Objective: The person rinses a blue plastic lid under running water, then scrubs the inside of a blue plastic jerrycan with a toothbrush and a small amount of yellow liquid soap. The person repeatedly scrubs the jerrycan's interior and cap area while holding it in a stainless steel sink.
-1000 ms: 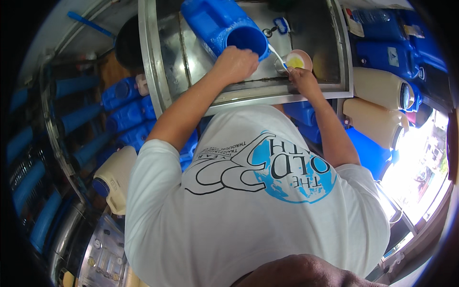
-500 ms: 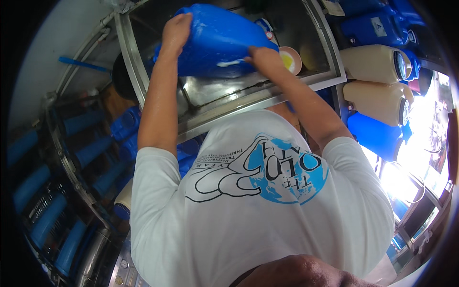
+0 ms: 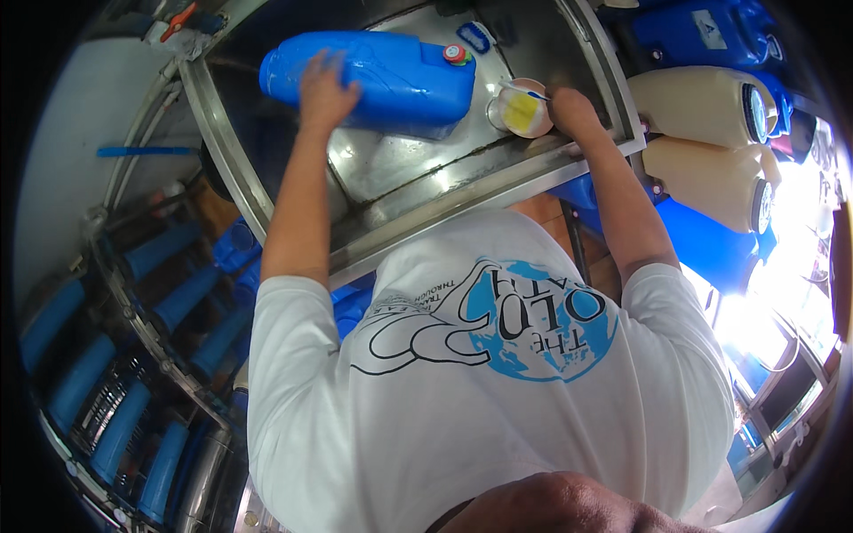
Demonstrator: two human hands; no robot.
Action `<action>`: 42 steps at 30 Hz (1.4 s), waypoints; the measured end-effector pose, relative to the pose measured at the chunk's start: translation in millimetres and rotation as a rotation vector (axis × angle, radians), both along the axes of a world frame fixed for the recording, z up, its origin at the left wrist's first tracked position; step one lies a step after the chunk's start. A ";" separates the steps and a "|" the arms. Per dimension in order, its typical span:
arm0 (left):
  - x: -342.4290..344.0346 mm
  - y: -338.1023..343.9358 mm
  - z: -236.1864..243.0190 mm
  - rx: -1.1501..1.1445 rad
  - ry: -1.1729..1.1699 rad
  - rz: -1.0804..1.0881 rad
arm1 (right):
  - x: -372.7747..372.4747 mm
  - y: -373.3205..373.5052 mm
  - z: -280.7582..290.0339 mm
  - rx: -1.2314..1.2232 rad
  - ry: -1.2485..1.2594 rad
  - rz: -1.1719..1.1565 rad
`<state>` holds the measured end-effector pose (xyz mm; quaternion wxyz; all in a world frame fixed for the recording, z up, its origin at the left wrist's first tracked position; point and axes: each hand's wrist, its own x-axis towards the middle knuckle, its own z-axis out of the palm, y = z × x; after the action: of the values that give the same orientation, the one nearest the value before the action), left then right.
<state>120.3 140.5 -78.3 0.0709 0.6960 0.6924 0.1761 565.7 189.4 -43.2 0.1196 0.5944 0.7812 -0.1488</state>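
A blue plastic jerrycan lies on its side in a metal sink, its surface wet, with a small red-and-white cap near its right end. My left hand is over the jerrycan's left part, fingers apart and somewhat blurred; firm contact is hard to judge. At the sink's right side, my right hand is closed on a small white-and-blue brush, whose head lies over a round bowl with yellow content. The fingertips are partly hidden.
A blue scrub brush lies beyond the jerrycan in the sink. Beige jerrycans and blue ones are stacked on the right. Blue cylinders sit in a rack at left. A red-handled valve is at far left.
The jerrycan has been lowered and turned to lie farther left. My right hand has left it and moved right to the bowl with the brush. My left hand has shifted down its side.
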 end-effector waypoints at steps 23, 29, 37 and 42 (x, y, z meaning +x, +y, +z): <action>148.3 35.8 -7.5 -0.008 0.149 0.188 | -21.2 76.5 -120.9 -0.776 -0.159 0.007; 121.6 73.3 -16.1 -0.103 0.025 -0.110 | -2.7 94.6 -65.6 -0.419 0.147 0.189; 132.7 73.4 -14.2 -0.144 0.106 -0.078 | -74.3 43.4 -65.6 -0.417 0.667 -0.064; 140.7 75.5 -12.2 -0.289 0.169 -0.033 | -97.3 29.7 -51.9 -0.592 0.658 -0.262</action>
<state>261.0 215.9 -90.5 0.1148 0.7022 0.7025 0.0143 468.5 219.0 -95.0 0.0099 0.5496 0.6198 -0.5601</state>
